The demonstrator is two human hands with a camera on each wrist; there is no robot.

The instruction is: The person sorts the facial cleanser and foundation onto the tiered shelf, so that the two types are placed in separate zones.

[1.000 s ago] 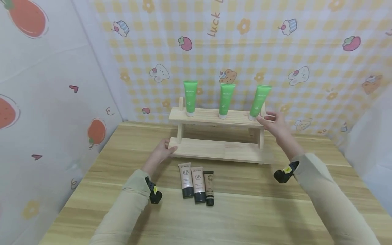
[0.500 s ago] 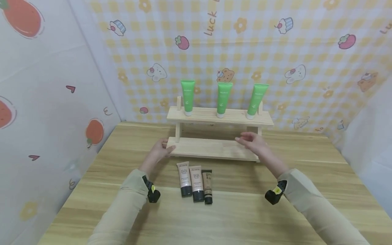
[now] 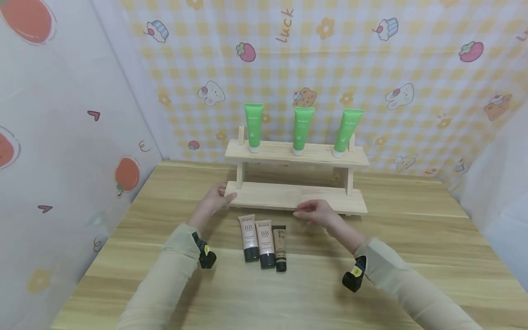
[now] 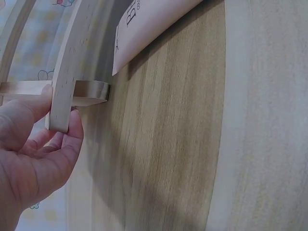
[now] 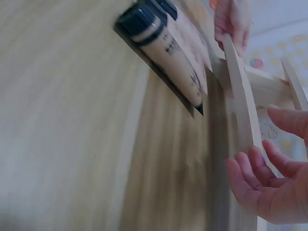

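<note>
A two-tier wooden display rack [image 3: 272, 195] stands on the table. My left hand [image 3: 212, 201] grips the left end of its lower board, and in the left wrist view the thumb and fingers lie on either side of the board end [image 4: 62, 106]. My right hand [image 3: 319, 213] hovers at the lower board's front edge, fingers loosely bent and holding nothing; the right wrist view shows a gap between thumb and fingers. Two pinkish BB cream tubes [image 3: 265, 243] and a slimmer tan tube [image 3: 280, 250], all black-capped, lie side by side in front of the rack.
On the upper board, three green squeeze tubes stand cap down: a left tube [image 3: 254, 126], a middle tube [image 3: 303, 129] and a right tube [image 3: 347, 131], which leans right. A checkered cloth backdrop [image 3: 264, 82] hangs behind the wooden table [image 3: 313, 293].
My right hand has left the right green tube and come down and leftward, past the lower board to its front edge. The left hand keeps its grip on the rack.
</note>
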